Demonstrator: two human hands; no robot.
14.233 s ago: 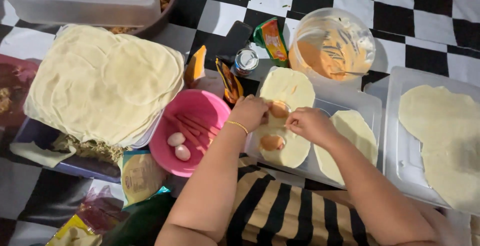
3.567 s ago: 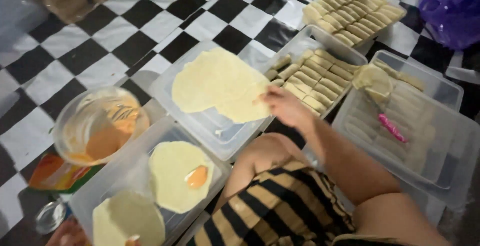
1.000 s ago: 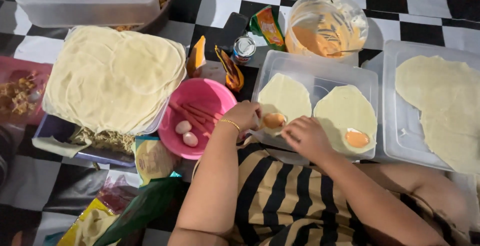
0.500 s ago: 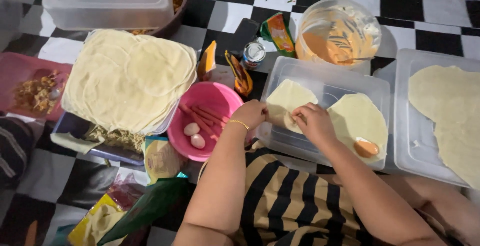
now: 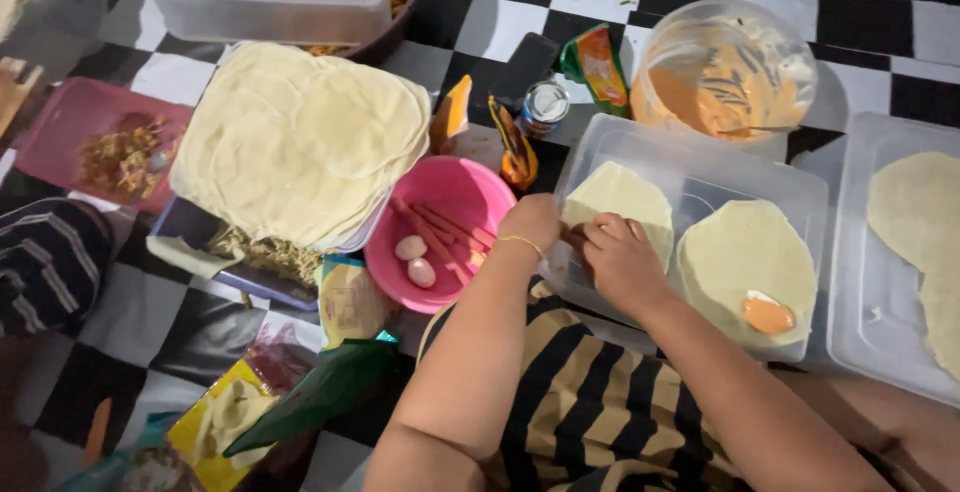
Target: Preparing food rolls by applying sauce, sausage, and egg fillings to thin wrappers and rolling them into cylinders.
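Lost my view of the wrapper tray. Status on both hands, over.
Left hand and right hand together on near edge of left wrapper, folding it. Second wrapper open, orange filling on it. Pink bowl beside left hand, not obstructing.

Two wrappers (image 5: 745,267) lie in the tray (image 5: 690,152); the bowl (image 5: 450,192) sits left of it. The wrapper stack (image 5: 300,142) lies further left; the sauce tub (image 5: 725,72) stands behind the tray.
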